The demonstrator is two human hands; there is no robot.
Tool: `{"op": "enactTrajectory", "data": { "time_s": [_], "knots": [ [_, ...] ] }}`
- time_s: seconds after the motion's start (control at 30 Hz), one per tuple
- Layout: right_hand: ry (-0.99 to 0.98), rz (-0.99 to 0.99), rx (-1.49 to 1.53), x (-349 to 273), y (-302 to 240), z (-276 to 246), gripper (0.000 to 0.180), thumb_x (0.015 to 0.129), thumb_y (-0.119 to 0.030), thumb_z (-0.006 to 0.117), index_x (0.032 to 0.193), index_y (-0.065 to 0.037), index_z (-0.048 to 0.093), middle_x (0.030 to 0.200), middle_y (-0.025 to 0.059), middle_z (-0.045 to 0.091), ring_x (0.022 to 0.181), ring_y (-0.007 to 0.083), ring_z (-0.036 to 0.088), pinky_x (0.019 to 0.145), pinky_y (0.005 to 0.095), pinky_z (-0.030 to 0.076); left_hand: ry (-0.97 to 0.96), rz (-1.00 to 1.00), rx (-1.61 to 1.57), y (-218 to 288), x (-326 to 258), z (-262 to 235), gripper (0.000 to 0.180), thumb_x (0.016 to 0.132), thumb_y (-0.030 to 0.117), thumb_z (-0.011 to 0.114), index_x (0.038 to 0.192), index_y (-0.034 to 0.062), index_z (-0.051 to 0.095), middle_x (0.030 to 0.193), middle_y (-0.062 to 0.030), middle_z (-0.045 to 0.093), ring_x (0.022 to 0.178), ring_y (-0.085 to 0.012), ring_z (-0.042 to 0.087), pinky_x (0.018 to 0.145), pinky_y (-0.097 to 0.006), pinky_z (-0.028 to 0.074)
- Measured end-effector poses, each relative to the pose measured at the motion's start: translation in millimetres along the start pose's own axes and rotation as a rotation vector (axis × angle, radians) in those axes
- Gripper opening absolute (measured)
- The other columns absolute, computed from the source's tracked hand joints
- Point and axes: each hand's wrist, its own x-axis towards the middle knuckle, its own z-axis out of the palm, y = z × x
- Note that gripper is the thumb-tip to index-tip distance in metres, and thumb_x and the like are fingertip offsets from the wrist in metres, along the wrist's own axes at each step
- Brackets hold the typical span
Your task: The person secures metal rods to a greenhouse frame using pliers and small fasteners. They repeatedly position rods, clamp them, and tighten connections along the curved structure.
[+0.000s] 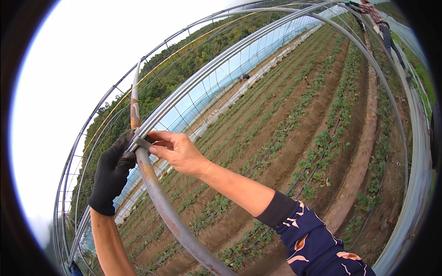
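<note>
One black-gloved hand point(112, 171), one bare hand point(183, 152), one metal clip point(143, 143).

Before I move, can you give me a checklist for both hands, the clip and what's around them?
1. Left hand steadying the rail: ok, at the crossing.
2. Right hand has a grip on the clip: ok, pinched.
3. Clip at the rail-pipe crossing: ok.
4. Clip fully seated: cannot tell, fingers hide part.
5. Both hands gloved: not ok, right is bare.
6. Co-worker clear of the hands: ok, far off.
</note>
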Motion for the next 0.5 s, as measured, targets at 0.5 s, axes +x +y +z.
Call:
{"op": "enactTrajectory", "data": {
  "time_s": [0.5],
  "knots": [
    [-0.081,0.583,-0.443,-144,-49,-21,0.032,0.093,-0.021,0.060,0.117,0.000,0.057,0.097,0.0075,0.066,0.082,0.0121,0.063,0.071,0.0285,0.051,-0.025,0.136,-0.086,-46,21,-35,0.033,0.089,0.008,0.059,0.122,0.0048,0.058,0.090,-0.0063,0.067,0.071,-0.0100,0.056,0.062,-0.027,0.048]
  ]
}}
